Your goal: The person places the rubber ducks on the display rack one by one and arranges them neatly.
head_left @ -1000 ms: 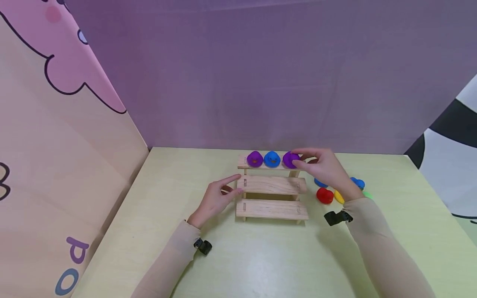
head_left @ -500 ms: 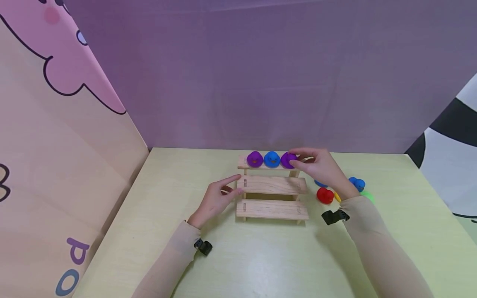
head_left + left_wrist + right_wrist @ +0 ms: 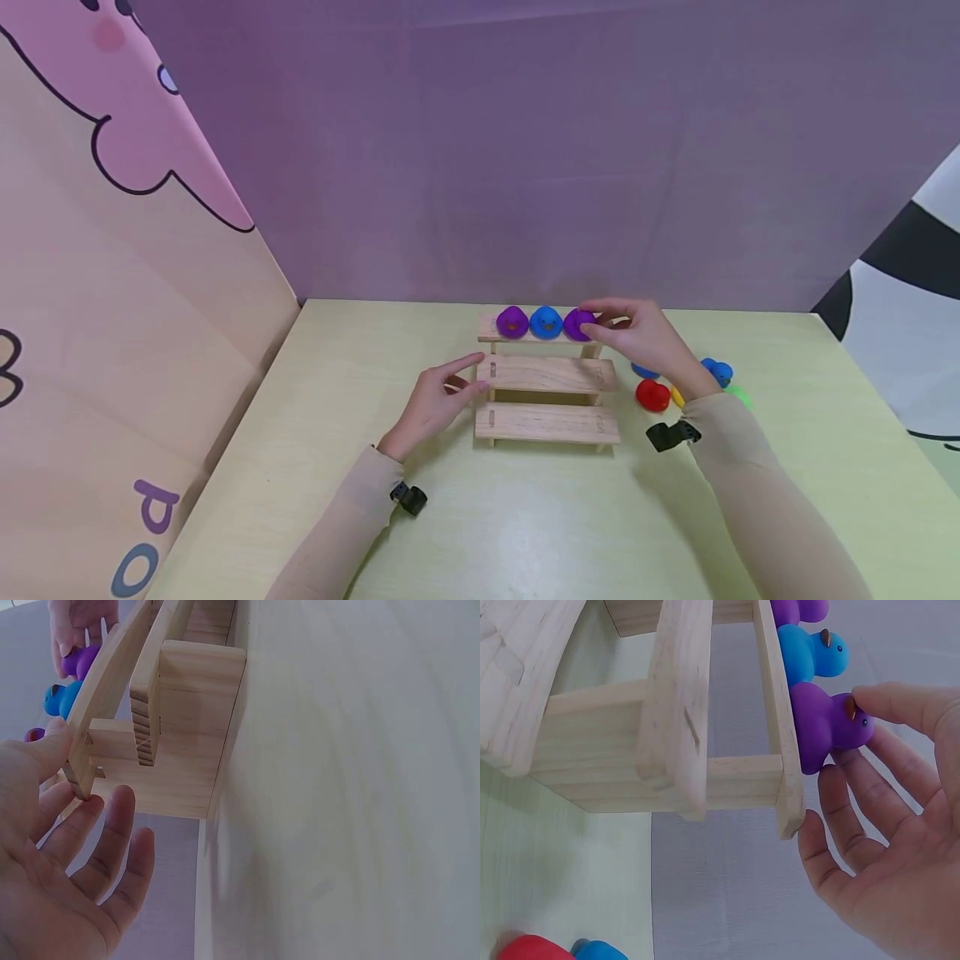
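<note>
A three-step wooden shelf [image 3: 551, 373] stands on the table. On its top step sit a purple rubber duck [image 3: 513, 322] at the left, a blue rubber duck [image 3: 546, 322] in the middle and another purple duck [image 3: 819, 726] at the right. My right hand [image 3: 637, 335] holds this right-hand duck by the head, thumb at its bill and fingers behind it. The duck's base is on the step, close beside the blue one. With my left hand [image 3: 433, 406] I grip the left end of the middle step, thumb above [image 3: 54, 750] and fingertips below the board's edge.
Right of the shelf lie several more ducks: a red duck [image 3: 652, 396], blue ones [image 3: 717, 372], and a yellow and a green one [image 3: 738, 395] partly behind the right forearm. A purple backdrop [image 3: 480, 167] rises behind the table's far edge.
My right hand has shifted slightly left, sliding the right-hand purple duck along the top step up to the blue duck. The left hand has kept its place on the shelf.
</note>
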A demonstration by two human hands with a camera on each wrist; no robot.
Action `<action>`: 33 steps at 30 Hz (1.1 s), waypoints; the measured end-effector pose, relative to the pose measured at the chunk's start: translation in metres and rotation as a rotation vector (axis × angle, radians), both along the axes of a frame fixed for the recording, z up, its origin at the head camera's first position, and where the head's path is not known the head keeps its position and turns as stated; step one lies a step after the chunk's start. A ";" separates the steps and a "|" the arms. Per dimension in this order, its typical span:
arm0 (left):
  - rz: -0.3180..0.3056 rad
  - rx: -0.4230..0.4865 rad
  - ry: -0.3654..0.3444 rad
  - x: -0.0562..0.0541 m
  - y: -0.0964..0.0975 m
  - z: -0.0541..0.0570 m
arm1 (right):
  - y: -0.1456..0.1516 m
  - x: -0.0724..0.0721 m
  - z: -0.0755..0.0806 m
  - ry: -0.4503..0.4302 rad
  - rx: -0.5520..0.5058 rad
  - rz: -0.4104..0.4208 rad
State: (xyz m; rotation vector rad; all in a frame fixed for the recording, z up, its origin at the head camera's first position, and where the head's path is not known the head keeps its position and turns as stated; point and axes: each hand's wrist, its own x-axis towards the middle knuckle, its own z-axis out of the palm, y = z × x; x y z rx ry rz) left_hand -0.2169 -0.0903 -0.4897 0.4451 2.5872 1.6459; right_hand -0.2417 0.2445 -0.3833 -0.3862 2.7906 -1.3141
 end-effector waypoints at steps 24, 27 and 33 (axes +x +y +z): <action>-0.020 0.003 0.016 0.003 -0.004 0.003 | -0.004 0.000 -0.002 0.046 0.026 -0.020; -0.021 0.002 0.016 0.003 -0.004 0.004 | -0.005 0.001 -0.001 0.052 0.023 -0.025; -0.027 0.003 0.013 0.002 -0.004 0.002 | -0.002 0.005 0.003 0.013 0.000 -0.058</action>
